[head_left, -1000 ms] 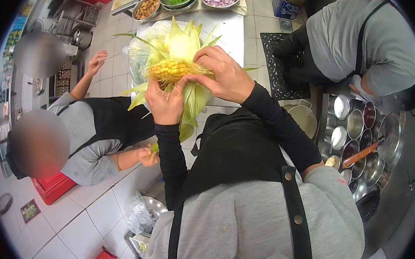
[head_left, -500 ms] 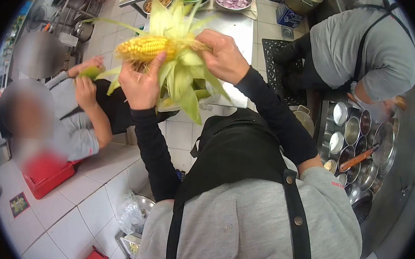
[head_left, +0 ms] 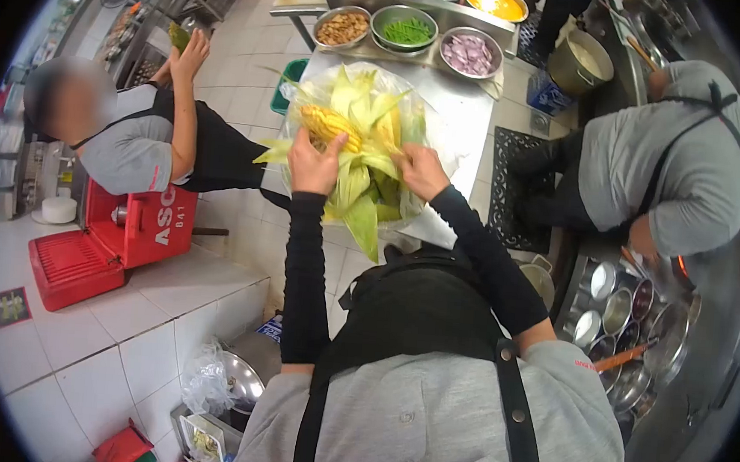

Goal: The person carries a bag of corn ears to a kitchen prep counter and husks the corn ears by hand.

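Observation:
My left hand (head_left: pixel 313 165) grips a yellow ear of corn (head_left: pixel 333 127), fingers behind it and thumb across its near side. The pale green husk (head_left: pixel 358 183) is peeled back from the kernels and hangs in spread leaves. At the husk's right side, my right hand (head_left: pixel 423 171) is closed on leaves, its fingertips partly hidden. Beneath the corn lies a clear plastic bag (head_left: pixel 441 141) on the metal table, with more husks and corn in it, partly covered by the ear I hold.
Bowls of browned pieces (head_left: pixel 342 28), cut green vegetables (head_left: pixel 405 29) and sliced purple onions (head_left: pixel 471 54) line the table's far edge. A co-worker (head_left: pixel 141 133) at left holds something green. Another person (head_left: pixel 666 162) stands at the right, near several metal pots (head_left: pixel 617 310).
Both my hands and the corn have lowered toward the bag on the table. The view has shifted, showing more of the far counter. The left co-worker now stands more turned away, hands raised.

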{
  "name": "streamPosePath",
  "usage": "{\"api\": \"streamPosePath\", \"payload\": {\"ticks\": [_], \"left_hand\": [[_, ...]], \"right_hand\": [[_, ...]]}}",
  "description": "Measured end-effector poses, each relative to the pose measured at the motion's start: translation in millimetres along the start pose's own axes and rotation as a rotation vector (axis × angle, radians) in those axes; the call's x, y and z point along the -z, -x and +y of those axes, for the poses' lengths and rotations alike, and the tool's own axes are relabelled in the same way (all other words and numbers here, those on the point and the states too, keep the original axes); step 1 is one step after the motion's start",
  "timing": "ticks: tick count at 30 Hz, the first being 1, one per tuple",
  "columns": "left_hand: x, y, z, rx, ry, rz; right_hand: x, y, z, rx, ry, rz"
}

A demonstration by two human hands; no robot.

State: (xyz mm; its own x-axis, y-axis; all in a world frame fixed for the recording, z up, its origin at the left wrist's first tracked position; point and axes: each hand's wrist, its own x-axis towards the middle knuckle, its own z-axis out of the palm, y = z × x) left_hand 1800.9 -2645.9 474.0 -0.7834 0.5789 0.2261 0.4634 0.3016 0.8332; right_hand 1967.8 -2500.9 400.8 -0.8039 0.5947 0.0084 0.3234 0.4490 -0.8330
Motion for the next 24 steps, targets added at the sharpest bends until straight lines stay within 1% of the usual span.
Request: {"api": "streamPosePath", "payload": {"ticks": [1,3,4,5,7,8,11,12,15,18,21,22,24], "left_hand": [[-1.7,1.5,-1.3,0.008,0.007,0.017],[-5.1,2.2,-7.2,-0.028,0.016,0.014],[-8.4,1.7,-15.1,-0.004,0.019,0.005],[-11.8,2.8,-22.3,0.025,0.022,-0.008],[-15.4,5.8,2.8,0.077,0.046,-0.041],[-19.3,7.5,14.4,0.105,0.058,-0.054],[-33.7,15.8,20.6,0.046,-0.218,-0.122],[-39.6,21.1,17.1,0.038,-0.272,-0.103],[-46.5,30.2,7.7,0.233,-0.111,-0.011],[-59.7,42.2,-2.3,0.200,-0.037,0.099],[-79.0,45.4,-14.6,0.067,-0.151,0.195],[-80.2,44.5,-15.5,0.060,-0.242,0.192],[-84.3,39.2,-24.8,0.069,-0.306,0.241]], "right_hand": [[0.0,-2.6,-1.4,-0.027,-0.012,-0.032],[-4.4,-2.4,-6.3,0.019,-0.161,0.068],[-4.8,-4.2,-7.1,0.035,-0.235,0.120],[-3.8,-8.0,-7.2,0.023,-0.237,0.060],[2.9,-13.1,-15.1,-0.003,-0.239,-0.072],[4.5,-13.9,-21.7,0.062,-0.237,-0.075],[6.8,-18.6,-27.2,-0.150,-0.093,-0.323],[0.8,-17.2,-20.6,-0.130,-0.075,-0.307],[-11.5,-10.9,-4.4,-0.122,-0.145,-0.272],[-23.3,1.6,-4.5,-0.181,0.013,-0.295],[-28.0,4.4,-2.5,-0.023,0.134,-0.362],[-26.7,0.9,-3.4,0.000,0.152,-0.370],[-24.3,-1.7,-6.2,0.036,0.184,-0.416]]}}
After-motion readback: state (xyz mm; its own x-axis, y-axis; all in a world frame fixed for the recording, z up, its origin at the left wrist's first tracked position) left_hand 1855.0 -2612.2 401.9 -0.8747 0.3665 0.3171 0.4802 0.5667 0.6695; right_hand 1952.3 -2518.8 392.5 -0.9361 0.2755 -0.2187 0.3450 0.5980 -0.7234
